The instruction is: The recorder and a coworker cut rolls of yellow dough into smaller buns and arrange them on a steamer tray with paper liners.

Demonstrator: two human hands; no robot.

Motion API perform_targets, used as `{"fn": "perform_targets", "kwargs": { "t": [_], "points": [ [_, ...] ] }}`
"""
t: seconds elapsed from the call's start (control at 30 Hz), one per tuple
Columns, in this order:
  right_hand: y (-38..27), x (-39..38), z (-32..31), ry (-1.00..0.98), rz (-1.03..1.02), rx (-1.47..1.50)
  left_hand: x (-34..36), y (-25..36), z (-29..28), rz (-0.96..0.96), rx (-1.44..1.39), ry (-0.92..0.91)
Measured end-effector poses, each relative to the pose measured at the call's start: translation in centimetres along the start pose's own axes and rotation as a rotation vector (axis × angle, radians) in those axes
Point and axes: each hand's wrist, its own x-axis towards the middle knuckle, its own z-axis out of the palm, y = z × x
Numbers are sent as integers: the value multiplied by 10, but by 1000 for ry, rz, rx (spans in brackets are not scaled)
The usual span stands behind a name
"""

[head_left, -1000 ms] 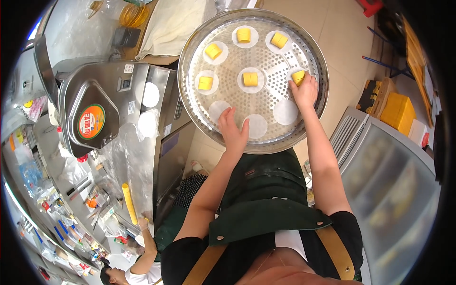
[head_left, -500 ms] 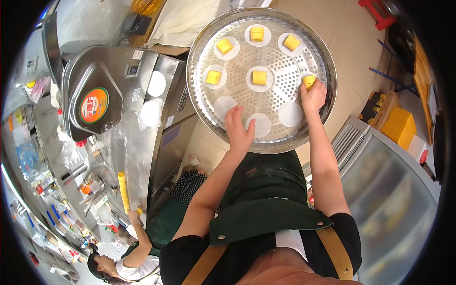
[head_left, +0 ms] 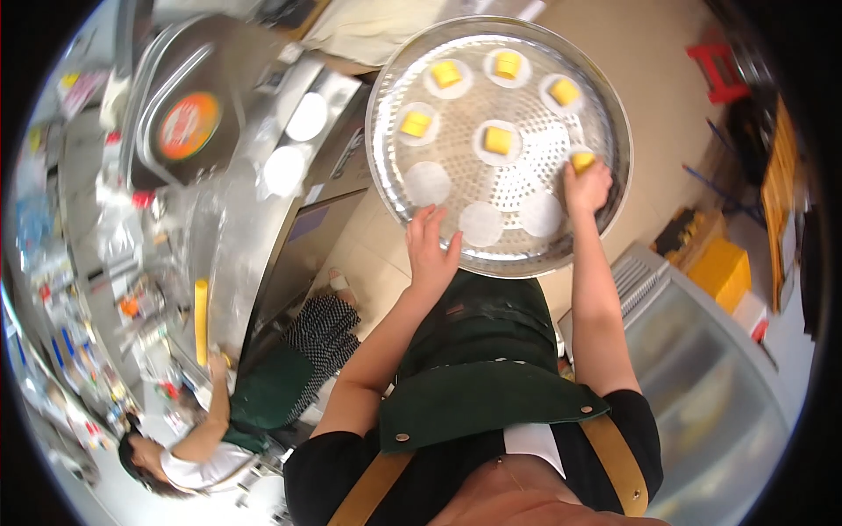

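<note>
A large round metal steamer tray with holes (head_left: 545, 145) lies in front of me. Yellow dough pieces, such as the middle one (head_left: 498, 140), sit on white paper rounds in it. My right hand (head_left: 588, 191) is closed at the tray's right side, its fingers on a yellow dough piece (head_left: 582, 161) that they partly cover. Three bare paper rounds, one of them (head_left: 428, 183) at the left, lie in the nearer half. Fingers apart and holding nothing, my left hand (head_left: 431, 256) is at the tray's near left rim.
Left of the tray runs a metal counter with two white discs (head_left: 306, 117) and a lidded metal box (head_left: 175, 105). A co-worker (head_left: 197, 443) there has a hand by a long yellow dough roll (head_left: 202, 320). A glass-topped cabinet (head_left: 702, 368) stands right; a red stool (head_left: 717, 74) is farther back.
My view has shifted, so the counter and tray sit differently. My left hand has drawn back from over the tray toward its near left rim. My right hand stays at its dough piece.
</note>
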Motion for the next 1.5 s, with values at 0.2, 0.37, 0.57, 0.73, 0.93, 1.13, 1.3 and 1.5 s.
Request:
{"fn": "perform_targets", "kwargs": {
  "t": [0.2, 0.37, 0.57, 0.73, 0.93, 1.13, 1.3, 1.5],
  "points": [
    [22, 2, -13, 130, -123, -127, -40, -9, -37, -136, 20, 132],
    [19, -17, -11, 222, -447, 83, -87, -31, -71, -364, 93, 282],
    [-33, -45, -21, 287, -589, 125, -129, -78, -103, -534, 120, 415],
    [-139, -112, -60, 298, -871, 416, -163, -143, -160, -584, 240, 556],
    [-287, -253, -50, -110, -1176, 624, -200, -275, -282, -705, 484, 672],
    [-466, -428, -19, -654, -1688, 496, -184, -385, -415, -718, 538, 655],
    [-576, -519, 26, -684, -1880, 369, -159, -448, -469, -564, 561, 502],
    [-635, -568, 58, -684, -1859, 311, -140, -488, -489, -471, 543, 282]
  ]
}}
